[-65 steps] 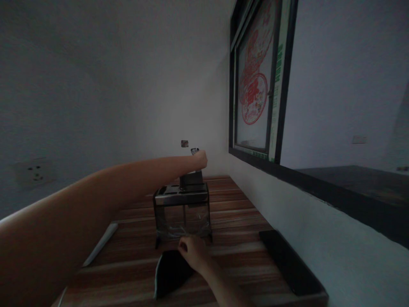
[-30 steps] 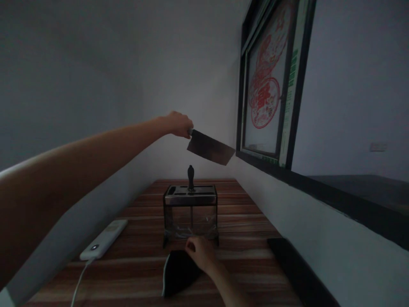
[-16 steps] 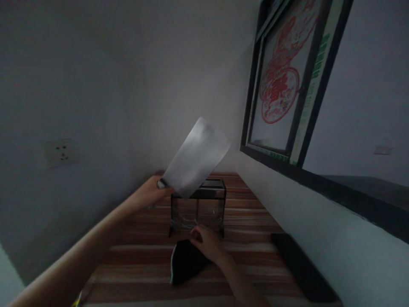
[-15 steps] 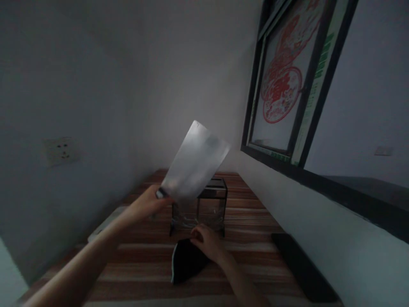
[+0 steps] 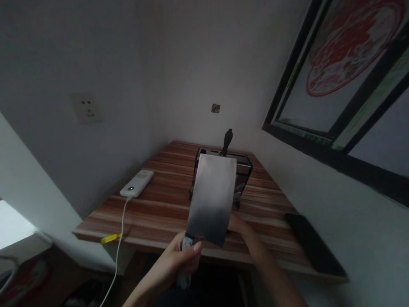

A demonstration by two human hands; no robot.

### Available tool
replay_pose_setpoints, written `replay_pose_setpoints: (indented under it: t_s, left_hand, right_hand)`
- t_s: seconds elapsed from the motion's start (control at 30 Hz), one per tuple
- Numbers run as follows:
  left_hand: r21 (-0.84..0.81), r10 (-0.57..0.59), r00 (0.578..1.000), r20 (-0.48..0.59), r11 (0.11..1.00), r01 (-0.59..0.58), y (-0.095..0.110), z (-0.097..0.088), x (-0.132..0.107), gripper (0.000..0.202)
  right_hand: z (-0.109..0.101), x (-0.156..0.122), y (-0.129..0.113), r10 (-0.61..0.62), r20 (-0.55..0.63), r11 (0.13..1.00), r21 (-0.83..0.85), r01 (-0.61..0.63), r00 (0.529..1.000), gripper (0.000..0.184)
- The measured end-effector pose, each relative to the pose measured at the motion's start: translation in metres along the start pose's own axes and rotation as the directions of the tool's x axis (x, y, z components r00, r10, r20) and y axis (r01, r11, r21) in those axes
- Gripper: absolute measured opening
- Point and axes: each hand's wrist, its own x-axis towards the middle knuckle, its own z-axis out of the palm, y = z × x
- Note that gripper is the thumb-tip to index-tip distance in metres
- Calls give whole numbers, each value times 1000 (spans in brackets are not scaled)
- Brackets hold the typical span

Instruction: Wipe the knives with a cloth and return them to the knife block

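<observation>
A: How are the hands set?
B: The left hand (image 5: 183, 258) is clamped round the pale grip (image 5: 188, 242) of a cleaver (image 5: 211, 198) at the near side of the table (image 5: 166, 204). The right hand (image 5: 234, 222) is partly hidden behind the cleaver, so I can't tell whether it grips anything.
A: How to handle that well?
B: I'd hold firmly, wrist steady, edge turned clear of the right arm, and move slowly.
A: Count, left to right?
B: One white device (image 5: 137, 183), one cable (image 5: 124, 217), one yellow tag (image 5: 110, 238); one cleaver; farther back, one rack (image 5: 243, 161) with one dark upright handle (image 5: 227, 140); right, one black slab (image 5: 315, 245).
</observation>
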Motion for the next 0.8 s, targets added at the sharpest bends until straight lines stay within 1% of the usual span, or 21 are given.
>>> replay_pose_setpoints:
  t_s: [0.07,0.1,0.17,0.23,0.37,0.47,0.6,0.7,0.73,0.77,0.8]
  left_hand:
    - [7,-10,1000,5,1000,10,0,-8,0,40]
    - [17,-14,1000,8,1000,14,0,-12,0,39]
    - [43,-17,1000,18,999,16,-1,-22,-1,38]
    - [76,-11,1000,17,997,10,0,-33,-2,36]
    - [161,21,1000,0,987,-21,3,-55,1,34]
    - [203,13,1000,15,979,-16,4,-63,9,35]
    - [268,32,998,46,962,-44,5,-64,21,34]
    - [293,31,998,52,955,-45,6,-63,28,35]
    - [299,21,998,52,954,-36,6,-63,29,35]
    - [305,9,999,51,952,-24,7,-63,30,35]
    - [313,-6,999,51,950,-11,7,-63,31,35]
  right_hand:
    - [-2,-1,3,36,4,995,92,-36,999,42]
    - [-4,-2,5,64,-14,989,135,-61,998,45]
    - [-6,-3,11,134,-83,970,213,-114,988,50]
    - [-7,-4,16,204,-150,942,300,-152,967,51]
    - [-8,-6,19,291,-199,857,488,-163,936,52]
    - [-10,-6,17,343,-242,790,597,-140,908,52]
    - [-17,-7,14,403,-357,729,682,-60,843,49]
    - [-24,-15,12,432,-440,712,703,3,787,46]
    - [-26,-19,11,440,-472,709,705,26,764,45]
    - [-28,-24,10,450,-518,709,702,61,727,44]
    - [-29,-29,7,456,-577,714,691,108,677,43]
